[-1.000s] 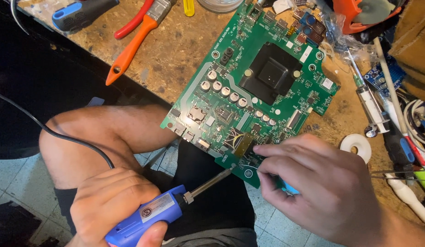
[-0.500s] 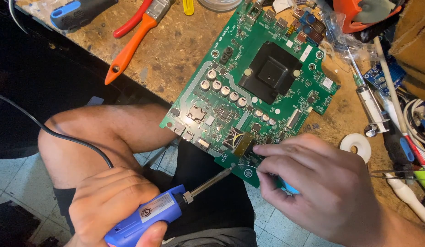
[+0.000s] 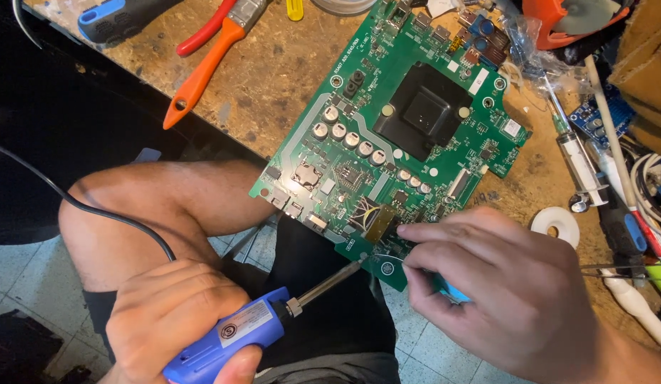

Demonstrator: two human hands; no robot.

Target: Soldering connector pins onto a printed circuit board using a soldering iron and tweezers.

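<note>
We see a green circuit board (image 3: 387,135) lying flat, overhanging the bench's near edge, and a blue-handled soldering iron (image 3: 263,323) whose tip meets its near corner.

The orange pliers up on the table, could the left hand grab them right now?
Probably not straight away. The left hand is closed around the blue soldering iron, down near the knee. The orange pliers lie far up the wooden table, though nothing blocks the path. It would likely need to put the iron down first.

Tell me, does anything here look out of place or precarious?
Yes: the green circuit board hangs partly off the workbench edge, over the person's lap, where the left hand brings a soldering iron to its overhanging corner.
</note>
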